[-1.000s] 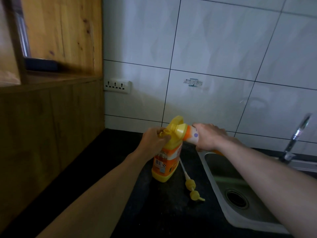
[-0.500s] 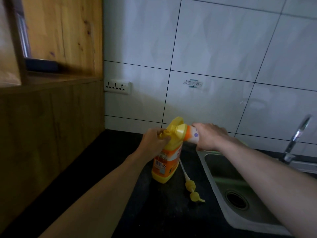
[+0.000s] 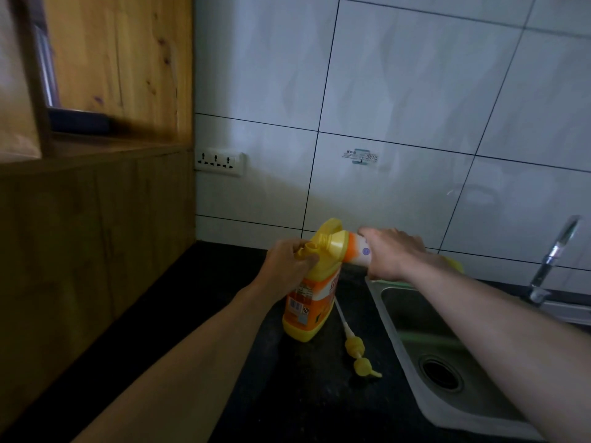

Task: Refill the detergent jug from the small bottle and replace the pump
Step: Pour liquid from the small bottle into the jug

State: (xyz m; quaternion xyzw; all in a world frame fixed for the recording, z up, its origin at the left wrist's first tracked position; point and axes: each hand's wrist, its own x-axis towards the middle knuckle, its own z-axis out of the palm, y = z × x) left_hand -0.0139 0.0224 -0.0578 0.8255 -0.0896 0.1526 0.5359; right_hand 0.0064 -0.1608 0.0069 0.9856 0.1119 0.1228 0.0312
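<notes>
An orange and yellow detergent jug (image 3: 307, 308) stands on the black counter (image 3: 198, 298). My left hand (image 3: 287, 266) grips its upper part by the neck and also holds a small yellow cap (image 3: 305, 249). My right hand (image 3: 393, 254) grips a small white bottle (image 3: 359, 251), tipped on its side with its yellow and orange top against the jug's mouth. The yellow pump (image 3: 358, 353) with its white tube lies on the counter just right of the jug.
A steel sink (image 3: 390, 318) with a drain is at the right, a tap (image 3: 553, 254) behind it. A wooden cabinet (image 3: 96, 219) stands along the left. The tiled wall carries a socket (image 3: 219, 161). Something yellow-green sits behind my right wrist.
Nothing has plainly changed; both hands keep their hold, and the small bottle stays tipped against the jug's mouth.
</notes>
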